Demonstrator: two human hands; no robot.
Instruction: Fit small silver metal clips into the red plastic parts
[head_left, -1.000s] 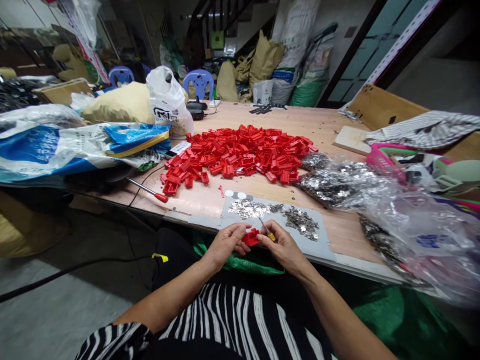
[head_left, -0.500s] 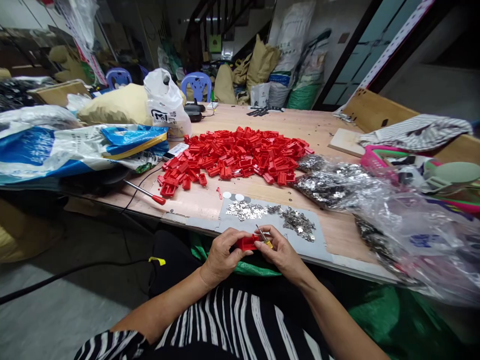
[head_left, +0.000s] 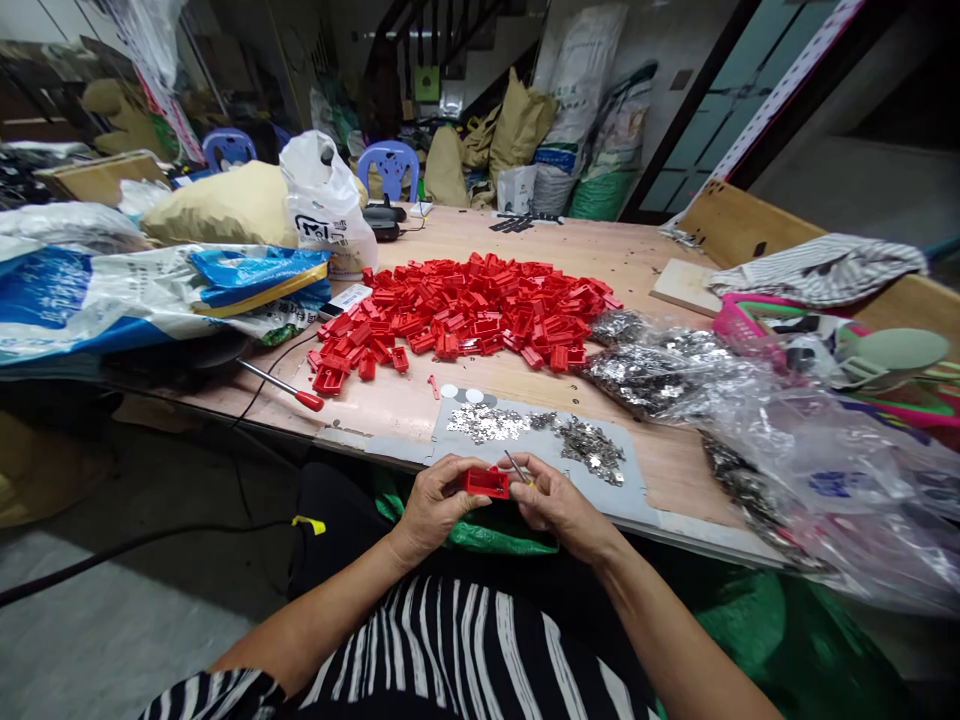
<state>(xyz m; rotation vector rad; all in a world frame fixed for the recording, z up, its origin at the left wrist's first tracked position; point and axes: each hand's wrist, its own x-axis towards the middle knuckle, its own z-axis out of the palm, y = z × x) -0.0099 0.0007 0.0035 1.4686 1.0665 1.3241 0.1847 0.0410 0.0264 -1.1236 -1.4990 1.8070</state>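
Note:
My left hand pinches one end of a red plastic housing, a small box whose hollow side faces me. At its other end is my right hand, fingers closed around a small screwdriver with a thin metal shaft and a yellow handle mostly hidden in the grip. The shaft points up and left, away from the housing. Just beyond both hands, small flat metal pieces lie spread on a grey mat, with a darker heap of them to the right.
A large pile of red housings covers the table's middle. Plastic bags of metal pieces crowd the right, beside a pink basket. On the left are a red-tipped lever, a white bag and blue-and-white sacks.
The red housing has turned so that its hollow shows more. My right fingers now cover more of the yellow handle. The whole view has shifted slightly.

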